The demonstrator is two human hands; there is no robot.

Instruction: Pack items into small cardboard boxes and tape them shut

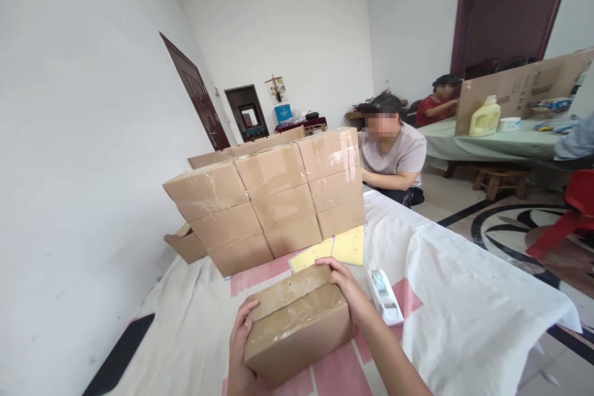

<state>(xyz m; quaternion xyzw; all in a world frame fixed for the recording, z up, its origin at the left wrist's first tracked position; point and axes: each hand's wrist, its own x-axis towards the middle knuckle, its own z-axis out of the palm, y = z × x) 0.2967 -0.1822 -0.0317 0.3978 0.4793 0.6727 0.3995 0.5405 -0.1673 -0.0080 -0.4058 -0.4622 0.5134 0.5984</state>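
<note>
Right forearm [394,356], cardboard box [299,322] between left fingers [251,305] and right fingers [336,267], gripped at ends

Forward reach is blocked by the stacked boxes [283,201], ranged three columns wide on the table [185,309]; their right end is hemmed in by a co-worker's arm [390,181]. Between the stack and the held box [299,325], a low strip is left over the yellow sheets [349,249]. Rightward, passage is interrupted by the white device [386,300], beyond which open room is left; leftward, open room is bounded by the wall [69,167].
</note>
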